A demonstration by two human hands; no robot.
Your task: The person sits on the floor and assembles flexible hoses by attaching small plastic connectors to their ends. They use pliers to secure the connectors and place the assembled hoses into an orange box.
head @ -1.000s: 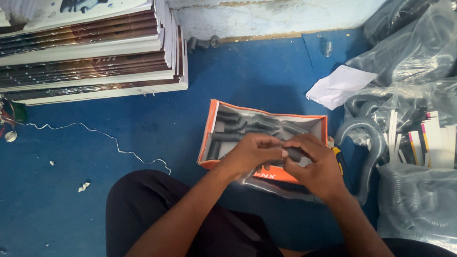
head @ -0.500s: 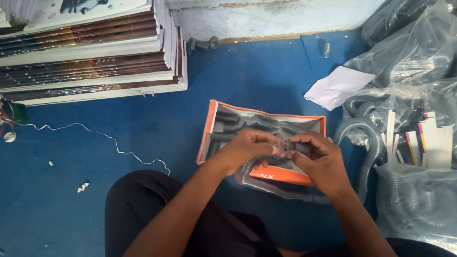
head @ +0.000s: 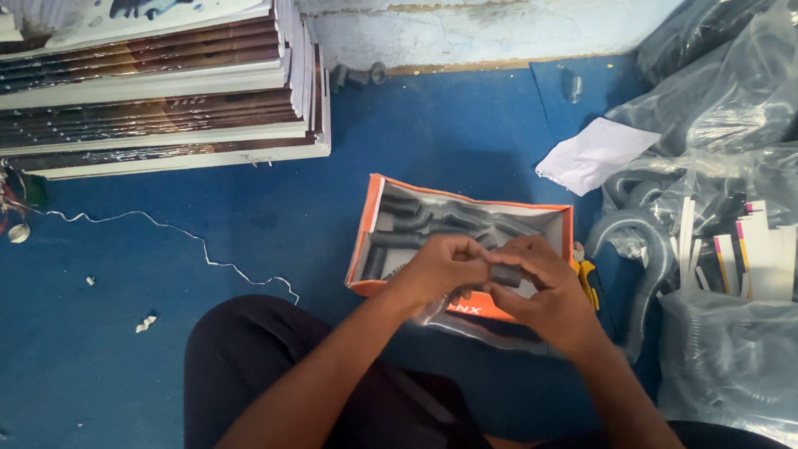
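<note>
My left hand point(head: 439, 268) and my right hand point(head: 544, 291) meet over the near edge of an orange cardboard box point(head: 366, 241) on the blue floor. Together they grip a short dark grey tube piece point(head: 504, 274), the right fingers wrapped around it and the left fingertips pinching its end. Inside the box lie several more dark grey tube pieces point(head: 407, 224). A clear plastic bag point(head: 490, 328) hangs below my hands, against the box front.
A tall stack of flat boards point(head: 166, 91) fills the upper left. Clear bags of grey corrugated hose point(head: 715, 125) pile up on the right, beside white card strips point(head: 748, 249) and a white paper point(head: 594, 154). A yellow tool point(head: 588, 278) lies by the box. A white string point(head: 174, 237) trails on the floor.
My hands stay over the box front, and the fingers have shifted slightly on the tube piece. The box has barely moved.
</note>
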